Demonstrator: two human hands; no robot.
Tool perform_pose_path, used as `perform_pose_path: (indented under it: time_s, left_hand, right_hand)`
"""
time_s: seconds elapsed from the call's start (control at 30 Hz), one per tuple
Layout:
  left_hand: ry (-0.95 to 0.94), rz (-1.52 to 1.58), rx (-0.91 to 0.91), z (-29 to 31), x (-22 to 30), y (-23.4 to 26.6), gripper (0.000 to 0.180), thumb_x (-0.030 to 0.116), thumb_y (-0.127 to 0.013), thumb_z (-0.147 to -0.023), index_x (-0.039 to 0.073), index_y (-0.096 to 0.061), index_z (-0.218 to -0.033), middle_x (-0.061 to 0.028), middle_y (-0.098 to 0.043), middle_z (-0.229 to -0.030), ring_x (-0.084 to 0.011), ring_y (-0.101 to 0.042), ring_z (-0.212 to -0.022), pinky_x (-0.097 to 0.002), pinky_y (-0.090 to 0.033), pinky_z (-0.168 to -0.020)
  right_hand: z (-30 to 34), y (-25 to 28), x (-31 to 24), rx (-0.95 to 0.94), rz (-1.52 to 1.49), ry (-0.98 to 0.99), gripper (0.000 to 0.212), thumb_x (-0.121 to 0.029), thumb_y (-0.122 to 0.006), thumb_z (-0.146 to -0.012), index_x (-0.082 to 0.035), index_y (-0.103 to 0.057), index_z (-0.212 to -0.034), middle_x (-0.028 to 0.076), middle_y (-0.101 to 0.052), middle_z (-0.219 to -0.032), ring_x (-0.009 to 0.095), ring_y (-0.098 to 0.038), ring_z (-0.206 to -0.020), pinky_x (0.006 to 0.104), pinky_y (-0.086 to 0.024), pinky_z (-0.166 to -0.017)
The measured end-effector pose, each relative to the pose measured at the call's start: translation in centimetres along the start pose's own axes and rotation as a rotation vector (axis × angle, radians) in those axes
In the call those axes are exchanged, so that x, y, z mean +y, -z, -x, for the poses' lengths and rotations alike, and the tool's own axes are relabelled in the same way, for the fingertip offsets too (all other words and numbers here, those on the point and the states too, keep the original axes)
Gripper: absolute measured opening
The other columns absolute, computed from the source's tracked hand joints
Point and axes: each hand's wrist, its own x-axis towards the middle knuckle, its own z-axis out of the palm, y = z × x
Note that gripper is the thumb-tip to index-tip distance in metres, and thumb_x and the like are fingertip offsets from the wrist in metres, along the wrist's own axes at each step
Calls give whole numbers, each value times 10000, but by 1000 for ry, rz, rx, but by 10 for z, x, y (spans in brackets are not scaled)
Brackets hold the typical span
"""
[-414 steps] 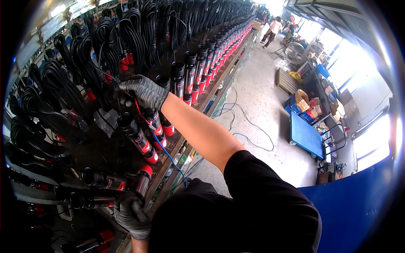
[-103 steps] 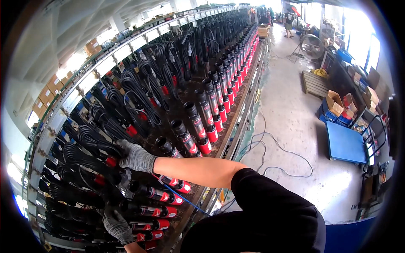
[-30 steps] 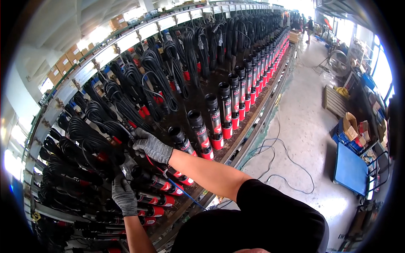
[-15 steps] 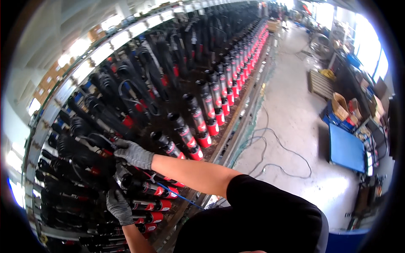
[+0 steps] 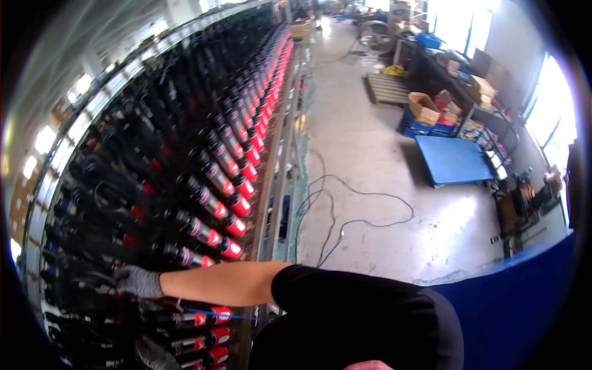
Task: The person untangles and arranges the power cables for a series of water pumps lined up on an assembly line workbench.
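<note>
My right hand (image 5: 139,282), in a grey knit glove, reaches in among black tubular parts at the lower left. Its fingertips are lost against the dark parts, so their grip cannot be made out. Lower down, my left hand (image 5: 155,353), gloved alike, is beside a black cylinder with a red end (image 5: 219,336); its fingers are smeared and dark. A thin blue cord (image 5: 213,314) runs rightward from below my right wrist. Ahead of my right forearm lie several more black cylinders with red ends (image 5: 229,248), in a long slanting row.
A metal rail (image 5: 271,203) edges the rack. On the floor to the right lie a looped cable (image 5: 370,222), a blue flat cart (image 5: 456,160), a wooden pallet (image 5: 387,89) and an open carton (image 5: 423,108). A blue surface (image 5: 512,302) fills the lower right.
The view has turned toward the right, so the rack and both hands sit further left and lower. My right hand stays among the black parts; my left hand is nearer the lower edge.
</note>
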Motion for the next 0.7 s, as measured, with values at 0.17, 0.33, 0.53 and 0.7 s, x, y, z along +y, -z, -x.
perform_pose_path:
  time_s: [0.17, 0.33, 0.53, 0.7]
  left_hand:
    - [-18, 70, -187, -8, 51, 3, 454, 391, -612, -955, -35, -656, -1106, -225, -661, -1127, -397, -637, -1006, -516, -512, -923]
    - [-90, -38, -50, -8, 25, 13, 391, 320, -611, -981, -48, -745, -984, -235, -738, -986, -407, -689, -910, -495, -551, -866]
    - [-72, 131, -25, -1, 51, 31, 375, 323, -598, -1033, -16, -757, -1009, -218, -731, -995, -386, -685, -903, -448, -569, -821]
    - [187, 363, -191, 24, 111, 83, 363, 289, -652, -1017, -48, -690, -1145, -215, -705, -1094, -378, -673, -932, -508, -537, -882]
  right_hand:
    - [-8, 22, 2, 51, -60, 156, 321, -55, -774, -863, -48, -693, -1174, 65, -705, -1015, 147, -620, -1078, 257, -526, -856]
    - [-12, -6, -3, 183, 53, -187, 158, -88, -642, -925, -89, -660, -1081, 44, -631, -649, 174, -579, -466, 332, -441, -385]
    - [1, -2, -19, 94, -91, -168, 274, -145, -680, -931, -35, -627, -1177, 72, -642, -702, 182, -585, -437, 314, -463, -363]
    - [18, -16, -48, 161, 23, -303, 339, -132, -668, -957, -40, -608, -1277, 73, -677, -749, 182, -627, -480, 320, -515, -387]
